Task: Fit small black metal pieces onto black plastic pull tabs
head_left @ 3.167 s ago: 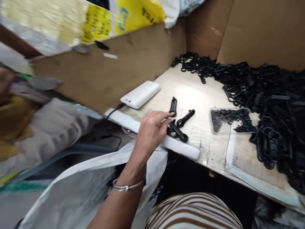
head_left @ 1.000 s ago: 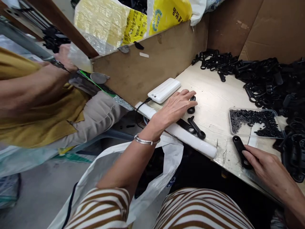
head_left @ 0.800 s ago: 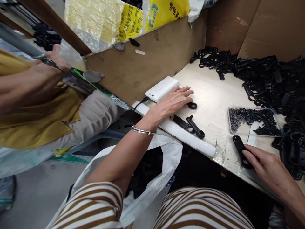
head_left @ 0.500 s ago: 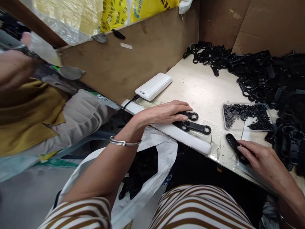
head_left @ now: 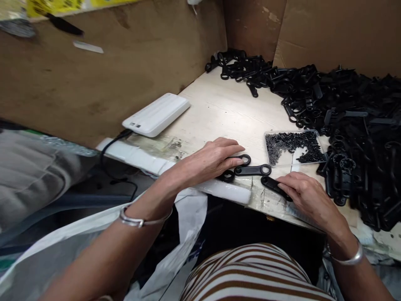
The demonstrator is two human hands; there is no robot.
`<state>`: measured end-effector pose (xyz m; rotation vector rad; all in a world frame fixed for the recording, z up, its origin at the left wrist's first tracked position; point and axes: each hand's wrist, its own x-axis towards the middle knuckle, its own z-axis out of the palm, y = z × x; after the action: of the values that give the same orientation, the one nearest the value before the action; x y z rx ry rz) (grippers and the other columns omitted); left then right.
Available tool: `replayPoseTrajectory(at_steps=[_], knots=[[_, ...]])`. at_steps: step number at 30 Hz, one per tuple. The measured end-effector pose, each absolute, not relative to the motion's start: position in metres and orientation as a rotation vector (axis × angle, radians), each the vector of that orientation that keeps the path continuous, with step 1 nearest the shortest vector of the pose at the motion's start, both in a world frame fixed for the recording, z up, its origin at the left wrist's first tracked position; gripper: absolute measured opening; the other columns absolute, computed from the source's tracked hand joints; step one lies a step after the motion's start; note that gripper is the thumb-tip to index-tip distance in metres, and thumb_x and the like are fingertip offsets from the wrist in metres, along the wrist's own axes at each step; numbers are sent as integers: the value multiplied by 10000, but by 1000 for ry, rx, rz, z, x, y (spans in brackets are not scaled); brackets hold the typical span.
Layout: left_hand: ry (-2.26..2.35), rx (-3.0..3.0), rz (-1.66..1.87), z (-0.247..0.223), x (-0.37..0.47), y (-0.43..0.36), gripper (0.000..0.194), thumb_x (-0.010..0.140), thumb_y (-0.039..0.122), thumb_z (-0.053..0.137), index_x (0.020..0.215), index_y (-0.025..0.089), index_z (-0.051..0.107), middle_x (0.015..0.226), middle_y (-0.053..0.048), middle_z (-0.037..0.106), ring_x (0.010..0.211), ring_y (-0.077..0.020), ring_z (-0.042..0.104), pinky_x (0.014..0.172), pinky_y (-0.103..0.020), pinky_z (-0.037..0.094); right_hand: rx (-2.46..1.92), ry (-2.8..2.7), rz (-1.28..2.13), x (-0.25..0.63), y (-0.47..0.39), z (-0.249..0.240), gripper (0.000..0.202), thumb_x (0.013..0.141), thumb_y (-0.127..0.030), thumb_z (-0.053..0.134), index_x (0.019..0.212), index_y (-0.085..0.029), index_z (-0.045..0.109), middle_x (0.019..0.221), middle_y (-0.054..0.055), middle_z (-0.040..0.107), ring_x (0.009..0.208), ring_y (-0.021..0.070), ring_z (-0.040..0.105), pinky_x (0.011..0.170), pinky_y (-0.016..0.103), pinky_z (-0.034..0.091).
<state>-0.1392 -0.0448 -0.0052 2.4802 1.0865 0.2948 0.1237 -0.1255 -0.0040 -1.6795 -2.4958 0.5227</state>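
Note:
My left hand [head_left: 216,161] lies palm down at the table's front edge, its fingers and thumb closed on a black ring-ended part [head_left: 244,159]. Beside it rests another black part with a ring [head_left: 253,170], and a dark ring [head_left: 227,175] shows under the hand. My right hand [head_left: 302,192] pinches a black lever-shaped part [head_left: 274,187] between thumb and fingers, low over the table. Behind that hand is a clear tray [head_left: 265,146] of small black and grey pieces.
Black plastic parts [head_left: 347,104] are heaped at the back and right against cardboard [head_left: 338,37]. A white power bank [head_left: 156,115] with a cable lies at the left. White foam [head_left: 138,154] lines the front edge, above a white bag [head_left: 191,209].
The view has turned left-to-right, so the co-worker's hand is out of sight. My right hand, with its black part, is closer to my left hand and the ringed parts.

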Motion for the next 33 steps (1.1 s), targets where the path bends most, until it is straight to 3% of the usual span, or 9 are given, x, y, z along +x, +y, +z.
replayPoseTrajectory(at_steps=[3,5,8,11,19,25,33], knots=[[1143,2576,555,-6,-121,-63,324,1013,333,394,1057,148,656,1123,-122,664,1051,-249,576,918,-400,412,-1670,-2479,504,122,-125,-5,271,992,-284,443,975,-232,709,889,57,681,857,181,614,762,284,457],[939,2622,609,-7,-105,-77,251,1001,308,444,1030,165,648,1083,-93,677,1046,-228,569,902,-386,388,-1664,-2418,502,129,-124,-4,270,989,-289,450,982,-226,712,913,58,694,878,182,622,787,282,463],[781,2720,453,-11,-83,-92,138,979,220,498,965,172,626,1048,-67,677,1015,-218,560,899,-402,326,-1734,-2271,395,144,-116,4,277,979,-284,458,991,-205,723,955,69,718,875,190,646,819,303,473],[758,2755,328,-16,-71,-94,169,956,81,468,878,167,591,956,-48,672,947,-198,553,887,-397,288,-1881,-2209,219,154,-99,15,264,956,-271,476,982,-205,731,971,75,727,857,209,658,797,325,474],[741,2622,401,-6,-80,-89,153,973,233,520,911,173,646,951,-39,685,949,-188,570,876,-373,297,-2080,-2418,-38,146,-52,4,191,906,-253,517,880,-223,704,917,70,712,838,217,629,616,294,377],[929,2626,411,11,-83,-53,289,953,139,445,808,175,693,777,-48,693,781,-175,595,775,-328,375,-2073,-2419,20,150,-49,-1,183,906,-210,496,836,-212,665,879,66,700,811,200,611,631,289,368],[958,2923,110,11,-30,-5,240,828,87,472,657,170,619,703,-67,670,741,-195,576,686,-308,370,-1784,-2252,354,139,-85,13,138,902,-137,517,851,-193,633,856,38,671,805,162,593,760,270,404]])
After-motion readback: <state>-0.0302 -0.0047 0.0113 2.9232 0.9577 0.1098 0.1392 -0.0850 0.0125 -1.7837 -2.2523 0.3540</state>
